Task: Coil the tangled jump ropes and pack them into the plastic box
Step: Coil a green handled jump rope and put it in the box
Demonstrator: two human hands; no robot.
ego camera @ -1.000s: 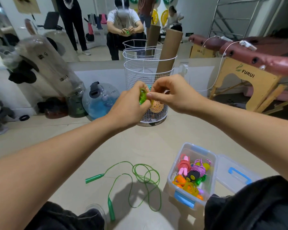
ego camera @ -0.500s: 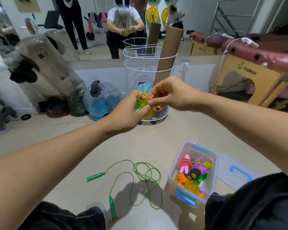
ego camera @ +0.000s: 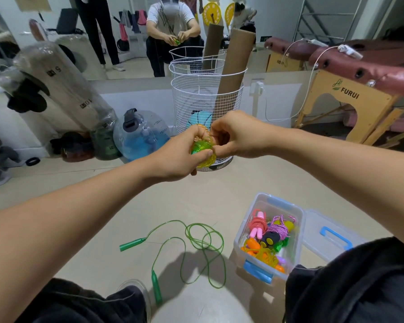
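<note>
My left hand (ego camera: 181,157) grips a coiled yellow-green jump rope bundle (ego camera: 203,151) held up in front of me. My right hand (ego camera: 234,136) pinches the rope at the bundle's top right, fingers curled. A loose green jump rope (ego camera: 196,238) with green handles lies tangled on the floor below. To its right stands the clear plastic box (ego camera: 239,234) with blue latches, holding several coiled ropes in pink, purple, orange and yellow. Its lid (ego camera: 331,236) lies open to the right.
A white wire basket (ego camera: 189,106) with cardboard tubes stands just behind my hands. Water jugs and a large bottle (ego camera: 142,136) sit at the left by the mirror wall. A wooden massage table (ego camera: 350,101) stands at the right. My knees fill the bottom edge.
Both hands have lowered slightly with the bundle. The right hand's fingers have shifted onto the bundle's top, and more of the yellow-green coil shows below my left hand.
</note>
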